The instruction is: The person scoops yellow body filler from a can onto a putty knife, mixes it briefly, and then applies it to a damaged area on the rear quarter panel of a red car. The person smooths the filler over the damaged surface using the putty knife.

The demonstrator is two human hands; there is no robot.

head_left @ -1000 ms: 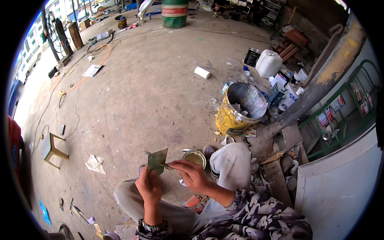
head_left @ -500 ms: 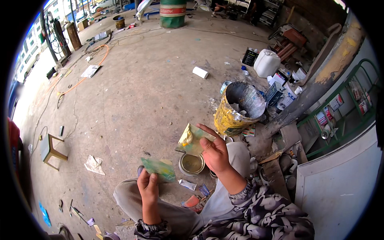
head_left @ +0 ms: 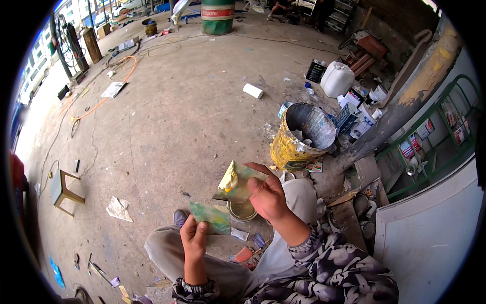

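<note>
I am seated with my left hand closed on a thin square plate smeared green and yellow, held low over the floor between my knees. Up and to the right, my right hand grips a second flat plate with a cream-yellow lump of paste near its left edge, thumb across its face. An open round tin of dull olive-beige stuff stands below the plates, partly hidden by them. A small pale tube lies just below the tin.
A paint-crusted yellow bucket stands ahead right, beside a white jerrycan, cans and cardboard near a post. A pale panel is at the right, a small stool at left. Hoses, litter, a green drum and people lie farther off.
My hands, together at one plate a second ago, separated; my right hand turned to show its pasted plate. Since then, it moved slightly down-left and my left hand slightly right, bringing the plates closer.
</note>
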